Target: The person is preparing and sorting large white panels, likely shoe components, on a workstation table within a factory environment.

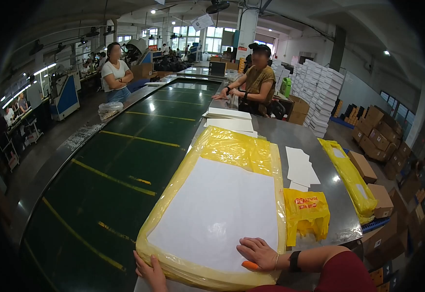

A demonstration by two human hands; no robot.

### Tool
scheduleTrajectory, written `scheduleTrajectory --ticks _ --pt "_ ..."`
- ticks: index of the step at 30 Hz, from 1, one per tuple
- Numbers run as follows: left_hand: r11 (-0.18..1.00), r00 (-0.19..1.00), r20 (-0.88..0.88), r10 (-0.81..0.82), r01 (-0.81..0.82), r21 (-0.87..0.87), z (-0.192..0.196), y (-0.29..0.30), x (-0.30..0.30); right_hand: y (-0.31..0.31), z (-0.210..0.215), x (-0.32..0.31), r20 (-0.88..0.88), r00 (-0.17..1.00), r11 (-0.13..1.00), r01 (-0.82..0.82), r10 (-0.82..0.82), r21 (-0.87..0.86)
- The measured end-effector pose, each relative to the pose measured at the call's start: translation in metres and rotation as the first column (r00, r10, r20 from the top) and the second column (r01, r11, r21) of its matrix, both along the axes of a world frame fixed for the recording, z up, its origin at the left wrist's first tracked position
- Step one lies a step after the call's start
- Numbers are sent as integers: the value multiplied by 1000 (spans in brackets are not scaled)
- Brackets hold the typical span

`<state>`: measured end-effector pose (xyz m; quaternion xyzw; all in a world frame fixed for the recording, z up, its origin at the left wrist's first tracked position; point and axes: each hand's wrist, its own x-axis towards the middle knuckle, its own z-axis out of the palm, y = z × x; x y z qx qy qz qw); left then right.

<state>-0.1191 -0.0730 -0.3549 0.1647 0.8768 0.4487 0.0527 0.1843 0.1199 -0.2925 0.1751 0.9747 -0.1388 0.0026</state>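
A broad stack of white paper sheets (212, 209) lies in front of me, wrapped around its sides in thin yellow plastic film (239, 146). My left hand (151, 272) rests against the near left corner of the wrapped stack, its fingers stretched along the film. Flat on the top sheet near the right edge lies my right hand (257, 253), fingers apart. Something small and orange (250, 265) covers or sits at the thumb; I cannot tell which. Just right of the stack is a yellow plastic bag (307, 211) with red print.
A green conveyor belt (110, 180) with yellow stripes runs along the left. White card pieces (300, 165) and a long yellow-wrapped package (347, 175) lie on the metal table (275, 129). Two people stand across and beside the belt. Cardboard boxes (380, 141) pile up at right.
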Motion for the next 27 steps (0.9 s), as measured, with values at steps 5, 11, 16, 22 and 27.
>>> scheduleTrajectory --ticks 5,11,16,22,27 --pt "999 1000 22 16 -15 -31 7 2 2 0 1 -1 -2 1000 1000 0 0 -7" --pt "999 999 32 11 -10 -36 6 1 1 0 -1 0 -12 1000 1000 -2 2 3" --pt "1000 1000 19 10 -9 -29 7 0 2 -2 0 1 -26 1000 1000 -2 2 3" --pt "998 999 48 23 -21 -53 10 2 2 -2 2 0 -25 1000 1000 3 -3 6" --pt "999 999 36 22 -20 -49 5 1 1 -1 2 0 -28 1000 1000 -3 3 10"
